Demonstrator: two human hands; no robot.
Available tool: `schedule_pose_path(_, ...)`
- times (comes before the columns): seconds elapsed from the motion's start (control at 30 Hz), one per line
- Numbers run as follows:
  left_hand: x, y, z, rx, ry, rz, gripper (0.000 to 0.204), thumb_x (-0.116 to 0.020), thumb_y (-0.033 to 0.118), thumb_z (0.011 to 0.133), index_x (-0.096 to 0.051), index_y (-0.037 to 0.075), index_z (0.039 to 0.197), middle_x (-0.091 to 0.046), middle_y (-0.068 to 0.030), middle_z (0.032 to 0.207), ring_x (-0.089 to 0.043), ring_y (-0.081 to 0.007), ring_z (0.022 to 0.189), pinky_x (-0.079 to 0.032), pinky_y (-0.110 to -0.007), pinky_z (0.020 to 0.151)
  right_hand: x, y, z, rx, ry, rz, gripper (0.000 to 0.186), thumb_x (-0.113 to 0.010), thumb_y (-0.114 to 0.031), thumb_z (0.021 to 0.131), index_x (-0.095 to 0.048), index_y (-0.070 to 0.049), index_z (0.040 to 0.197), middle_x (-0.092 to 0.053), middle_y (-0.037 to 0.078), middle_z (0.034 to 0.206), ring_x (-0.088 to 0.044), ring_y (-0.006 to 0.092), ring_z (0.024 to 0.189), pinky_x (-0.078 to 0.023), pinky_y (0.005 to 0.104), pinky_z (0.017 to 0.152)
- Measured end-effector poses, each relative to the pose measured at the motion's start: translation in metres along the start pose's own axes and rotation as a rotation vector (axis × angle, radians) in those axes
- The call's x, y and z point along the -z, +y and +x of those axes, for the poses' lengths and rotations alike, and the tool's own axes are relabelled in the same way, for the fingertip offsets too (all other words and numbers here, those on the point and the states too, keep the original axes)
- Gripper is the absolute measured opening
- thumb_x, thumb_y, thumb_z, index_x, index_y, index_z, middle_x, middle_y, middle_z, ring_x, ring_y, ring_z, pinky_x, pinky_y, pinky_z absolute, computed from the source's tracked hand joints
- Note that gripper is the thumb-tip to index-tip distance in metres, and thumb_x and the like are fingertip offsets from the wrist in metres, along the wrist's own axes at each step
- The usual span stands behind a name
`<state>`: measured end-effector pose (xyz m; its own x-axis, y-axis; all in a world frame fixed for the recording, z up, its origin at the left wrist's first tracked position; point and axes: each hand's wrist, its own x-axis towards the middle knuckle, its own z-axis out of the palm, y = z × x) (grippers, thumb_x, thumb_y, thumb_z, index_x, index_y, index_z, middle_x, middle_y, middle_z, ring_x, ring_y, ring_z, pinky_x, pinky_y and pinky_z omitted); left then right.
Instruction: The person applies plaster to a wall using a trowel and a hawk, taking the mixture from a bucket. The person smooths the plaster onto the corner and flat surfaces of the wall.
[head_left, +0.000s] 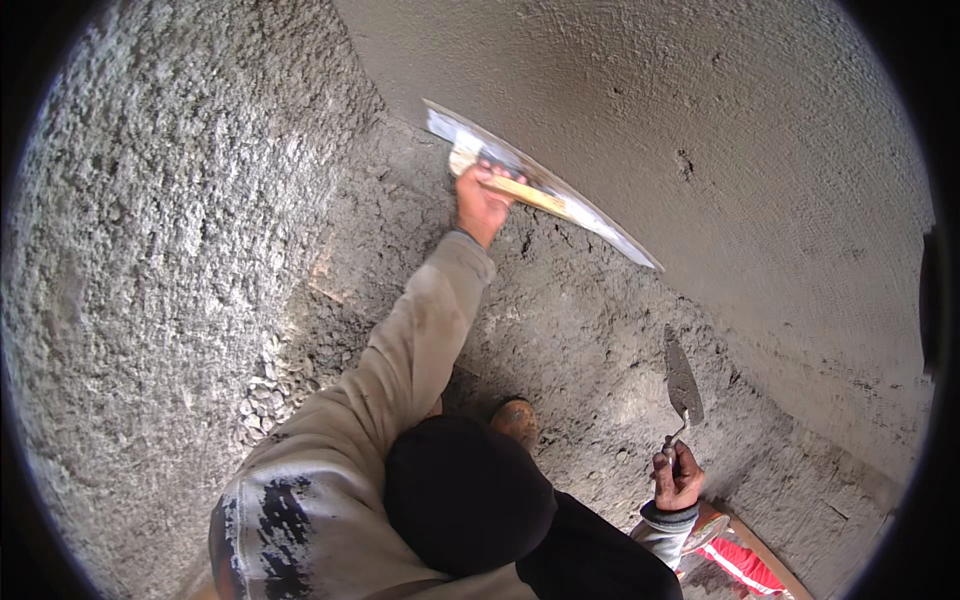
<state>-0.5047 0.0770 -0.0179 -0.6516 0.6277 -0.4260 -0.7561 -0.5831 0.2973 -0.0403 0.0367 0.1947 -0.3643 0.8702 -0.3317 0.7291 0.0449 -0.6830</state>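
Note:
My left hand point(483, 205) reaches far forward, closed around the wooden handle of a long plastering float point(605, 228). The float's pale, narrow blade runs along the foot of the grey plastered wall point(740, 150), close against it; exact contact is hard to tell. Lower on the right, my right hand point(680, 478) grips a small pointed trowel point(683, 378) by its handle. Its mortar-smeared blade points forward above the rough ground, apart from the wall.
A coarse, bumpy wall point(170, 220) rises on the left and meets the plastered wall at a corner. Loose rubble point(263, 402) lies at its foot. A brown boot point(515, 423) stands on the uneven ground. At the lower right are a wooden board point(765, 555) and a red-and-white item point(740, 566).

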Motion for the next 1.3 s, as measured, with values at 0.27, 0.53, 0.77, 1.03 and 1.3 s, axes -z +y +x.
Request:
schedule_pose_path(0.27, -0.081, -0.039, -0.060, 0.065, -0.309, -0.063, 0.013, -0.052, 0.007, 0.064, -0.042, 0.015, 0.064, -0.046, -0.0011, 0.068, -0.048, -0.0169, 0.069, -0.046, -0.040, 0.085, -0.007, 0.004, -0.007, 0.001, -0.011, 0.013, 0.031, -0.064, -0.024, 0.085, -0.058, 0.005, 0.094, -0.051, -0.002, 0.061, -0.045, 0.0051, 0.055, -0.038, 0.0220, 0.050)
schedule_pose_path(0.53, -0.316, 0.057, -0.170, -0.275, -0.772, 0.351, 0.005, -0.057, 0.003, 0.077, -0.053, 0.005, 0.078, -0.055, -0.0054, 0.077, -0.058, -0.0197, 0.074, -0.050, -0.035, 0.078, -0.022, 0.041, -0.003, -0.035, -0.061, 0.121, 0.028, -0.063, -0.019, 0.082, -0.059, 0.005, 0.095, -0.054, 0.002, 0.062, -0.050, 0.0092, 0.055, -0.041, 0.0243, 0.051)
schedule_pose_path(0.77, -0.316, 0.212, -0.258, -0.490, -0.892, 0.617, 0.015, -0.057, 0.003, 0.080, -0.051, 0.004, 0.093, -0.052, -0.0054, 0.082, -0.055, -0.0203, 0.083, -0.042, -0.044, 0.095, -0.114, 0.085, 0.092, 0.347, 0.028, -0.450, 0.033, -0.059, -0.022, 0.082, -0.058, -0.010, 0.113, -0.061, 0.019, 0.089, -0.061, 0.0380, 0.079, -0.049, 0.0469, 0.071)
schedule_pose_path(1.03, -0.172, 0.223, -0.276, -0.615, -0.374, 0.987, 0.035, -0.057, -0.002, 0.069, -0.050, -0.002, 0.103, -0.049, -0.0037, 0.088, -0.051, -0.0170, 0.083, -0.043, -0.036, 0.088, -0.187, 0.062, 0.191, 0.474, 0.251, -0.684, 0.046, -0.061, -0.020, 0.080, -0.051, -0.015, 0.125, -0.057, 0.011, 0.098, -0.062, 0.0296, 0.082, -0.052, 0.0408, 0.068)
schedule_pose_path(1.3, -0.110, 0.201, -0.262, -0.561, -0.204, 0.943, 0.040, -0.051, -0.007, 0.065, -0.052, -0.006, 0.104, -0.051, -0.0045, 0.085, -0.050, -0.0151, 0.077, -0.046, -0.029, 0.077, -0.122, -0.008, 0.151, 0.820, 0.371, -0.377, 0.038, -0.069, -0.017, 0.073, -0.063, -0.011, 0.110, -0.056, 0.008, 0.085, -0.061, 0.0238, 0.073, -0.052, 0.0354, 0.061)
